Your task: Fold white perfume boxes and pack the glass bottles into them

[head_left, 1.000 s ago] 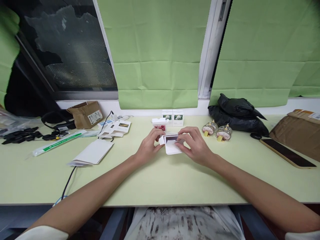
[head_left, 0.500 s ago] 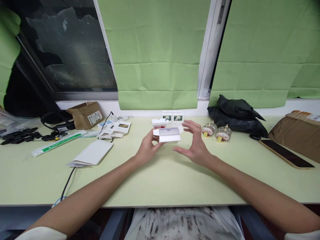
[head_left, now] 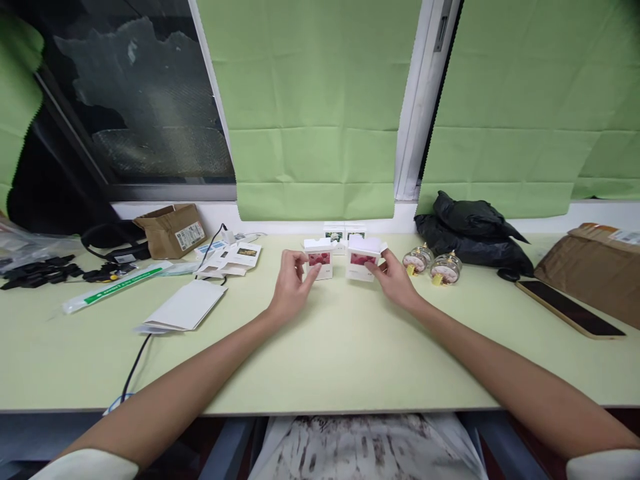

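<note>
In the head view, a small white box with a pink-red flower picture (head_left: 321,268) stands on the table in front of me. The thumb of my left hand (head_left: 293,280) lies against its front and the fingers bend round its left side. To the right is a second white box of the same kind (head_left: 360,270), tilted a little, its top flaps raised. My right hand (head_left: 397,280) pinches this box at its right edge, thumb in front. A narrow gap parts the two boxes. What is inside them cannot be seen.
White boxes with green pictures (head_left: 334,235) stand behind. Two round glass jars with gold tops (head_left: 446,268), a phone (head_left: 570,308), black plastic bags (head_left: 475,233) and a brown parcel (head_left: 595,267) are on the right. Left lie flattened cartons (head_left: 185,305), a cable and an open cardboard box (head_left: 170,230).
The box from my left hand is now in my right hand, turned picture side towards me. My left hand has moved slightly left and closed on the box that stood behind.
</note>
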`<state>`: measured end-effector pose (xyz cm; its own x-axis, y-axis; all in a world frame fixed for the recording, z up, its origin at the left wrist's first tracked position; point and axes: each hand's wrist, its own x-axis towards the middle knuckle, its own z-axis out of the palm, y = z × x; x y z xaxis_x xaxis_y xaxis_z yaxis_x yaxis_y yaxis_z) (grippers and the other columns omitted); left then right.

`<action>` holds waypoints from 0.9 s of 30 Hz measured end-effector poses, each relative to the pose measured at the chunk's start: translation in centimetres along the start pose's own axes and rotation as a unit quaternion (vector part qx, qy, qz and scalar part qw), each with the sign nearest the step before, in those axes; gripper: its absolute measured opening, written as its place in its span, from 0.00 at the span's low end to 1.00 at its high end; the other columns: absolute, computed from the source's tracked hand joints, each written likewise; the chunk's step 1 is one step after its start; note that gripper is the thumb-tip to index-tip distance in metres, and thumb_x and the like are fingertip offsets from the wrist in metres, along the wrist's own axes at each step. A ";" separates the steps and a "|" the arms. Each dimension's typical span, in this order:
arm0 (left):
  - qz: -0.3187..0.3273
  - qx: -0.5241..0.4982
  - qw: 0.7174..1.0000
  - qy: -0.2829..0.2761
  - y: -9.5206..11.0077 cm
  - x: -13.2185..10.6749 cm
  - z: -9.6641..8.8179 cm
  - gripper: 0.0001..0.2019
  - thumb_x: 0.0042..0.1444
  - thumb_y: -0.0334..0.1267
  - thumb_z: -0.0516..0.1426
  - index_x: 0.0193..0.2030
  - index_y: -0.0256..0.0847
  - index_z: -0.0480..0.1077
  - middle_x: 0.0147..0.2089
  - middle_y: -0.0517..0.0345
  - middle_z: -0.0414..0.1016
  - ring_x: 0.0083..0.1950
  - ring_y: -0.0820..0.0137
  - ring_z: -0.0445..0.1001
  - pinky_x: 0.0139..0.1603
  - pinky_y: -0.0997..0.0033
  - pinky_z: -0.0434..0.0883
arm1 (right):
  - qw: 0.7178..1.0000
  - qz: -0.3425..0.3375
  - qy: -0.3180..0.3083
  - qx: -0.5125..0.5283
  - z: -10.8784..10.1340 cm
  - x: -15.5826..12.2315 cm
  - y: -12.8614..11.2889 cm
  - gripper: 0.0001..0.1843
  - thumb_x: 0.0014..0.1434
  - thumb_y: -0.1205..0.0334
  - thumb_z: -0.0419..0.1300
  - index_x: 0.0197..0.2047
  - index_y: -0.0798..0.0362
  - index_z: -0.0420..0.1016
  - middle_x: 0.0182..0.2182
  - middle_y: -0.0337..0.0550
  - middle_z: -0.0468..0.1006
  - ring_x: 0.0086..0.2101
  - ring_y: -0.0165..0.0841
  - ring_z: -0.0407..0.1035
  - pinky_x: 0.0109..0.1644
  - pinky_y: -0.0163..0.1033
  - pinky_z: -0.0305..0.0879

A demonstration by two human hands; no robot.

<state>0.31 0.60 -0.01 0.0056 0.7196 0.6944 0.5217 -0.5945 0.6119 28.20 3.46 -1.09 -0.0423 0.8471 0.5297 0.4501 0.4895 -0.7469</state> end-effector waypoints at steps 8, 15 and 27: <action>-0.115 0.018 0.991 -0.069 -6.0 1.4 0.4 0.21 0.63 0.48 0.63 0.54 0.44 0.58 0.52 0.55 0.69 0.39 0.71 0.74 0.40 0.67 0.72 | 0.998 0.041 0.034 -0.037 -1.6 1.7 3.4 0.18 0.67 0.44 0.56 0.49 0.50 0.70 0.31 0.42 0.78 0.28 0.40 0.69 0.36 0.43 0.64; -0.139 0.013 0.984 -0.110 -7.1 1.5 1.1 0.22 0.61 0.46 0.64 0.54 0.43 0.59 0.52 0.53 0.72 0.40 0.70 0.76 0.40 0.66 0.73 | 0.998 0.062 -0.023 -0.008 -0.8 2.0 5.0 0.18 0.67 0.46 0.56 0.50 0.51 0.72 0.30 0.41 0.78 0.29 0.37 0.72 0.33 0.40 0.67; -0.132 -0.002 0.984 -0.123 -7.1 1.7 1.0 0.24 0.62 0.44 0.64 0.59 0.43 0.60 0.56 0.50 0.74 0.42 0.69 0.79 0.43 0.64 0.76 | 0.995 0.051 -0.089 0.005 -0.3 2.0 6.8 0.18 0.65 0.53 0.59 0.55 0.52 0.71 0.35 0.41 0.81 0.30 0.35 0.75 0.39 0.41 0.70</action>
<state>-2.48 6.38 -3.58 0.0773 0.9140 0.3983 0.5288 -0.3763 0.7608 31.42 8.42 -5.04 -0.1551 0.9156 0.3711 0.4518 0.3998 -0.7975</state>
